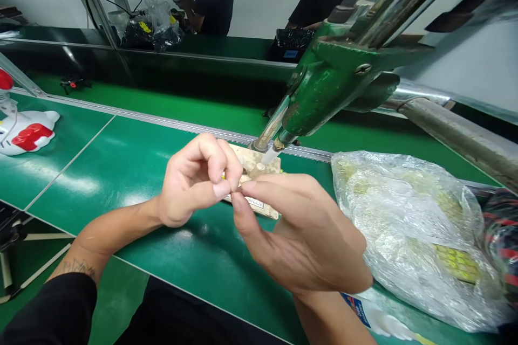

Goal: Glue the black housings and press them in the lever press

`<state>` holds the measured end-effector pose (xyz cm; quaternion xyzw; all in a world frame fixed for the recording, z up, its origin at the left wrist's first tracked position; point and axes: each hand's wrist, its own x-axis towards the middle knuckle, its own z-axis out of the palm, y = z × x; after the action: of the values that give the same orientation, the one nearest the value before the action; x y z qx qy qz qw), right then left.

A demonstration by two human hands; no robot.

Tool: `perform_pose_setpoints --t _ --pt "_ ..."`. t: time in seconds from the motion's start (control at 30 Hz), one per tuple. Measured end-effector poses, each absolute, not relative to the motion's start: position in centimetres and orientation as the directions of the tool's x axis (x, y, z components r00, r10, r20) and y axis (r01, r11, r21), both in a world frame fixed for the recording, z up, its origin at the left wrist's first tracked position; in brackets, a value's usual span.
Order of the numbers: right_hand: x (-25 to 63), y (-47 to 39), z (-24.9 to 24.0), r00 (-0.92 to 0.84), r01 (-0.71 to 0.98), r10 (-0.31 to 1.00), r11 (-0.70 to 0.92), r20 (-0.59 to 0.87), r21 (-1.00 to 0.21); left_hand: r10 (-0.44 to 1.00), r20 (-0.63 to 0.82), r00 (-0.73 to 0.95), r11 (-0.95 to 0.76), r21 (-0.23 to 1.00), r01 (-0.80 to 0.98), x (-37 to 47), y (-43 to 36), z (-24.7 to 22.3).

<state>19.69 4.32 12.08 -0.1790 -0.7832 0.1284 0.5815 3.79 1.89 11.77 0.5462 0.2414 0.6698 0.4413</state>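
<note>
My left hand [198, 180] and my right hand [299, 226] meet fingertip to fingertip above the green table. Both are closed in a pinch, thumb against forefinger. Whatever sits between the fingertips is too small or too hidden to make out. Just behind them lies the worn, light-coloured base plate [273, 210] of a hand press, with a printed label partly covered by my fingers. Over that plate the green press [327, 81] leans in from the upper right, its whitish tip [269, 156] pointing down close to the plate.
On the right lies a clear plastic bag [404, 232] with yellowish pieces inside; a white tube with a blue label [372, 315] lies before it. A white and red cat-shaped figure [30, 132] stands at left. Across the line, a co-worker's arm [196, 16] shows near bagged goods [151, 32].
</note>
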Motion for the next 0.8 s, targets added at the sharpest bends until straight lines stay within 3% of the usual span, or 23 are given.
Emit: perform_pose_setpoints --t 0.2,0.8 --pt "20.66 4.39 12.47 -0.374 0.224 0.341 0.936 0.863 -0.273 0.676 0.736 -0.024 -0.730 0.666 -0.154 3.78 2.02 11.60" --pt "20.68 4.42 12.03 -0.335 0.127 0.294 0.956 0.895 -0.266 0.593 0.805 0.000 -0.805 0.592 -0.032 3.56 1.96 11.53"
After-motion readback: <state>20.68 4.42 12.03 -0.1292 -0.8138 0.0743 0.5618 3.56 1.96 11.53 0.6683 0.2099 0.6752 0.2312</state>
